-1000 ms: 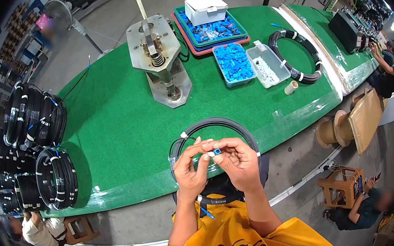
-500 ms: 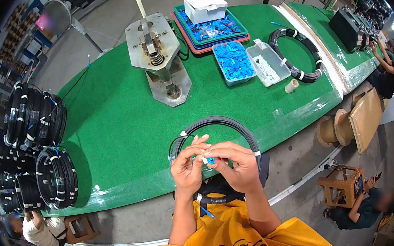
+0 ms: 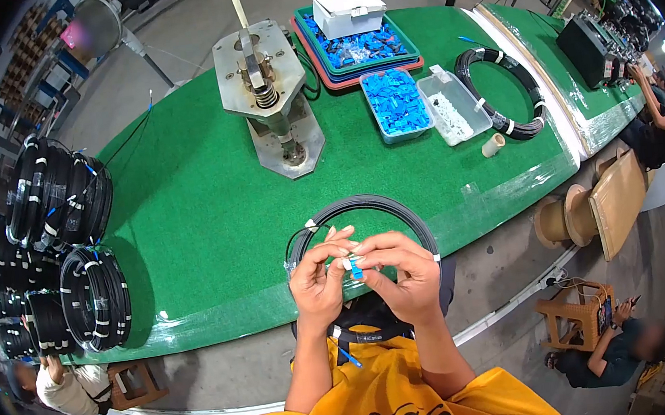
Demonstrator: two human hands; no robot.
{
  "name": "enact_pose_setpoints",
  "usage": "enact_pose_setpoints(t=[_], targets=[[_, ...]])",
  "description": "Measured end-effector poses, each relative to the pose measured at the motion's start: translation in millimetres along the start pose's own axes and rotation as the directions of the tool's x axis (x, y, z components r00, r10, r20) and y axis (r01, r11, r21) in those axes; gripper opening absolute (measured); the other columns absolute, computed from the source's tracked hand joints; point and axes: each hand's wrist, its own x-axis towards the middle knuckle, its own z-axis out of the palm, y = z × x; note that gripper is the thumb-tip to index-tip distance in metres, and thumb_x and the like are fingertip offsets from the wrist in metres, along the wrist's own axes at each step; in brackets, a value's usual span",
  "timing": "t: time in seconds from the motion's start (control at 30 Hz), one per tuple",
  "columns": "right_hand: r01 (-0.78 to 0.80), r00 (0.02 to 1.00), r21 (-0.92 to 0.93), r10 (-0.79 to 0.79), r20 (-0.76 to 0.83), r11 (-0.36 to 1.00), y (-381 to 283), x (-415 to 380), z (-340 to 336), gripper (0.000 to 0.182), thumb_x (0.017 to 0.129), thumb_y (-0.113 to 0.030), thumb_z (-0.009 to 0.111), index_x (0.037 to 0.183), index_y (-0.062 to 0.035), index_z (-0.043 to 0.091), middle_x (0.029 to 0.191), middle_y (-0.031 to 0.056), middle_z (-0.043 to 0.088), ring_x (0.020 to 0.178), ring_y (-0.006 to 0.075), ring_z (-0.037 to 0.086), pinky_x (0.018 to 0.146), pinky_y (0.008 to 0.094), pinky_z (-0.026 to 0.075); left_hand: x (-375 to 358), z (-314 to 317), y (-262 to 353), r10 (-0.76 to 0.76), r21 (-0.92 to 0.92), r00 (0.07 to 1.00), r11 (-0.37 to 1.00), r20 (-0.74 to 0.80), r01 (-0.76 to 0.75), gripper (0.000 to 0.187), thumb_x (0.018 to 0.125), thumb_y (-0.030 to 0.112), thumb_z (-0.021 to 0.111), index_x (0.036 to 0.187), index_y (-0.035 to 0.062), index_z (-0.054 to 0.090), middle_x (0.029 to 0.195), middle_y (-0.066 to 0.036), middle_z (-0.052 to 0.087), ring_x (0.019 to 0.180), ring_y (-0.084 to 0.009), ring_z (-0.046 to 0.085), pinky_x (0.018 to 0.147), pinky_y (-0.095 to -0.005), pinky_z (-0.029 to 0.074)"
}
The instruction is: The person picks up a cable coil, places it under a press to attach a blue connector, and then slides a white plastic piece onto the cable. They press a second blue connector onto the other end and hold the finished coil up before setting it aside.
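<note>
A small blue connector (image 3: 356, 271) sits between my hands, above the near edge of the green table. My left hand (image 3: 317, 288) pinches its upper end with thumb and fingertips, where a small pale bit shows. From the other side, the thumb and fingers of my right hand (image 3: 402, 275) close on the same connector. Fingers cover much of the piece, so how its parts fit together is hidden. Just behind my hands lies a coil of black cable (image 3: 387, 205), tied with white bands. Near my waist hangs another blue-tipped cable end (image 3: 350, 358).
A metal hand press (image 3: 265, 93) stands mid-table. Right of it are a tub of blue connector parts (image 3: 396, 103), a clear tray with white pieces (image 3: 451, 118) and another cable coil (image 3: 536, 97). Stacked coils (image 3: 64, 195) stand left. Other people sit around the table.
The blue connector has turned more upright and sits closer to my left fingertips. My right fingers have shifted slightly around it. The coil and table items stay put.
</note>
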Motion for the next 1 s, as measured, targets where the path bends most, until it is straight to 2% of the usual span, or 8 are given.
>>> enact_pose_setpoints(t=[0.13,0.33,0.43,0.5,0.53,0.6,1.0], targets=[[-0.004,1.0,0.045,0.004,0.0,0.999,3,-1,0,0.019,0.078,0.004,0.075,0.095,-0.0012,0.07,0.098,0.0123,0.07,0.087,0.0192,0.069,0.075,0.0277,0.056,-1,0,-1,0.0,0.012,1.0,1.0,0.007,0.0,0.008,0.095,0.003,0.059,0.103,0.0011,0.059,0.105,-0.015,0.069,0.116,-0.0328,0.061,0.111,-0.0534,0.033],[0.012,1.0,0.005,-0.012,0.004,1.0,4,-1,-2,0.021,0.078,0.003,0.076,0.097,-0.0021,0.07,0.096,0.0127,0.071,0.086,0.0185,0.068,0.071,0.0269,0.055,2,1,1,0.033,0.066,0.999,0.997,0.015,-0.034,0.01,0.093,0.001,0.06,0.102,0.0008,0.063,0.105,-0.016,0.07,0.114,-0.0335,0.063,0.109,-0.0526,0.037],[0.01,1.0,-0.02,-0.011,-0.013,1.0,8,-5,-2,0.027,0.079,0.001,0.077,0.103,-0.0027,0.067,0.096,0.0114,0.072,0.085,0.0168,0.068,0.069,0.026,0.053,3,1,3,0.05,0.11,0.998,0.992,0.03,-0.053,0.009,0.092,0.0,0.06,0.1,0.0006,0.064,0.104,-0.016,0.07,0.114,-0.0337,0.063,0.108,-0.0523,0.038],[-0.027,0.997,0.076,0.032,-0.067,0.997,10,-8,0,0.036,0.08,-0.001,0.077,0.113,-0.0028,0.061,0.096,0.0096,0.073,0.085,0.0146,0.067,0.069,0.0252,0.05,3,1,4,0.049,0.109,0.999,0.993,0.025,-0.051,0.008,0.092,0.0,0.06,0.099,0.0006,0.064,0.104,-0.016,0.071,0.114,-0.0338,0.063,0.108,-0.0523,0.038],[-0.028,0.997,0.077,0.033,-0.067,0.997,11,-9,-1,0.036,0.08,-0.001,0.077,0.113,-0.0028,0.061,0.096,0.0096,0.073,0.085,0.0146,0.067,0.069,0.0252,0.05,3,1,4,0.048,0.108,0.999,0.993,0.02,-0.05,0.008,0.092,0.0,0.059,0.098,0.0006,0.064,0.104,-0.016,0.071,0.114,-0.0338,0.063,0.108,-0.0524,0.038],[-0.028,1.0,0.054,0.029,-0.006,0.998,11,-9,-3,0.048,0.08,0.004,0.076,0.122,-0.0007,0.051,0.094,0.0123,0.071,0.085,0.0139,0.063,0.073,0.0261,0.05,2,1,2,0.047,0.106,0.999,0.993,0.014,-0.048,0.008,0.092,0.0,0.059,0.098,0.0007,0.064,0.104,-0.016,0.071,0.114,-0.0338,0.063,0.108,-0.0523,0.039],[0.025,1.0,0.023,-0.025,0.013,0.999,14,-8,-5,0.048,0.08,0.002,0.077,0.12,-0.0017,0.051,0.094,0.0128,0.071,0.085,0.015,0.065,0.073,0.0269,0.049,2,2,3,0.029,0.099,1.0,0.995,0.003,-0.029,0.008,0.093,0.001,0.059,0.099,0.0005,0.064,0.104,-0.016,0.071,0.114,-0.0331,0.063,0.108,-0.0518,0.039]])
